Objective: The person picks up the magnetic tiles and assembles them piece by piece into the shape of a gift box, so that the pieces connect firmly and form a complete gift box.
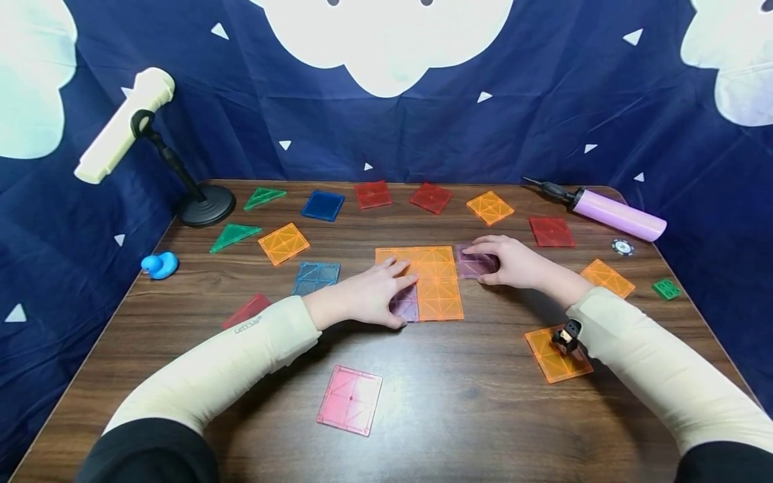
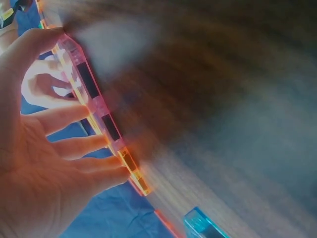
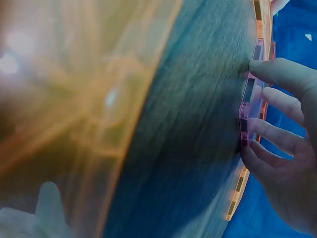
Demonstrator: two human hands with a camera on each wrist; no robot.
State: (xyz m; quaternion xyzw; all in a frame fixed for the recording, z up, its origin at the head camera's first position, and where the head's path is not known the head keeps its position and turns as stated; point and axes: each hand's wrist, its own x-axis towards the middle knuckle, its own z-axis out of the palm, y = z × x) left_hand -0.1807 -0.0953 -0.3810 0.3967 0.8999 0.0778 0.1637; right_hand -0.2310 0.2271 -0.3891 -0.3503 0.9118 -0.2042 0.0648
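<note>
Purple tile (image 1: 474, 264) is at orange block's (image 1: 439, 296) R edge; R hand (image 1: 513, 263) pinches it by its edges, fingers curled. Prob. light, stiff, slick plastic; best held by edges, not flat face. 2nd purple tile (image 1: 410, 307) fills block's near-L corner; L hand (image 1: 368, 294) rests there, fingers spread, approx. straight. Pink tile (image 1: 350, 401): nearer person than block.

Partly blurred "LETS…" on left sleeve (image 1: 220, 365)

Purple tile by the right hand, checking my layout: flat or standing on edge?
Flat: the purple tile shows its broad face from above.
</note>
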